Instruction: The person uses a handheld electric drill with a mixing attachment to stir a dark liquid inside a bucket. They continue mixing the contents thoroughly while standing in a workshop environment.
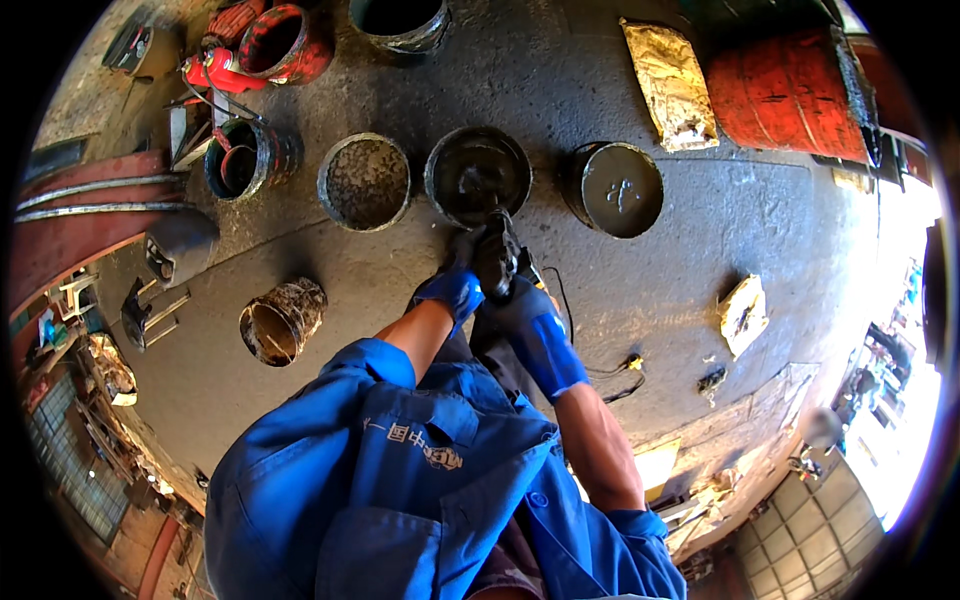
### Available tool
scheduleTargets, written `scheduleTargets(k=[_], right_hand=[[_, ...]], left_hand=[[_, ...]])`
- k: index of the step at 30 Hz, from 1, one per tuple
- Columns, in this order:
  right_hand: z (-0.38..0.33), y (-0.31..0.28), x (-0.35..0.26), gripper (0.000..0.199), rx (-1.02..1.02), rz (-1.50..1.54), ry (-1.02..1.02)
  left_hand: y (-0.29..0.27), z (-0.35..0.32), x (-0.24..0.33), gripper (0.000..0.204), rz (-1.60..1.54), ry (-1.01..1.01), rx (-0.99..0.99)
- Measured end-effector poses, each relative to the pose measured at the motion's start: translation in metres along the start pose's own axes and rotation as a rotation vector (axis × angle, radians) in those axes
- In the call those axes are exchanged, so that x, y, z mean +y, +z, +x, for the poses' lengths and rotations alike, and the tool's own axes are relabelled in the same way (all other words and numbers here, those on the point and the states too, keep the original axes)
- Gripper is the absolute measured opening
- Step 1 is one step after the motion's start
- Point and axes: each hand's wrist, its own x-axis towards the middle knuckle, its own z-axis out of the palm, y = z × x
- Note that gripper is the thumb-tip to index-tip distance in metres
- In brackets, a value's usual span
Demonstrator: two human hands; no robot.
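Both my hands wear blue-and-black gloves and are closed around a dark handheld power drill in front of my body. My left hand grips its left side, near the front. My right hand wraps the rear part. The drill's far end points into the middle bucket, which holds dark, wet, glossy material; the tip is hard to make out there. Left of it stands a bucket of lumpy grey-brown material. A third bucket, on the right, holds smooth grey liquid with a few ripples.
A black cord runs along the floor at my right. An empty-looking dirty bucket lies tipped at left. Further off are a dark bucket, a red bucket, a red drum and a yellowish sack. A crumpled bag lies right.
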Motion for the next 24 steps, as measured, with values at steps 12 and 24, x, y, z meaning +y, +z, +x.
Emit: scheduleTargets(k=[12,24], right_hand=[[0.011,0.009,0.012,0.048,0.016,0.029,-0.025],[0.005,0.007,0.006,0.043,-0.008,0.011,0.009]], left_hand=[[-0.048,0.007,0.016,0.018,0.153,-0.096,-0.371],[-0.061,0.004,0.010,0.022,-0.064,-0.126,-0.404]])
